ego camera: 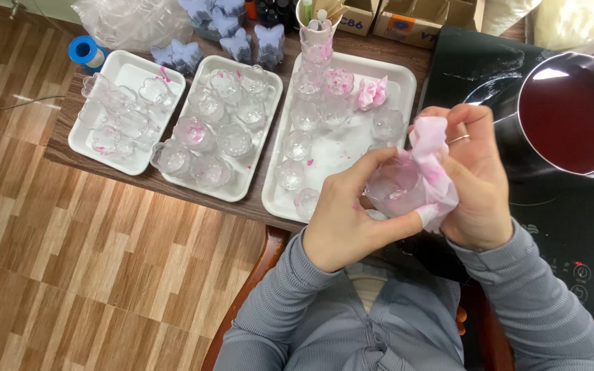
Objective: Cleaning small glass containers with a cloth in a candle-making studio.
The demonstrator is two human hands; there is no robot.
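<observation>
The left hand (342,220) wraps around a small clear mould (394,189), fingers curled round its side and thumb up at the rim, holding it in front of the chest, just off the near table edge. The right hand (472,182) presses a pink-stained tissue (431,161) against the mould, fingers closed on the paper, which drapes over the mould's top and far side.

Going by the trays, the wiping looks partly done. The right tray (400,79) holds some clear moulds, a stack of them at its far end, a crumpled pink tissue, and pink flecks on its bare floor. The middle tray (238,189) is packed with moulds, several still tinged pink, and the left tray (80,141) holds more with faint pink marks, so a good many look left to clean. How many are finished I cannot tell.

Right of the hands a steel pot (572,113) of dark red liquid sits on a black cooktop (562,220). Lilac butterfly moulds (238,41) stand behind the trays
</observation>
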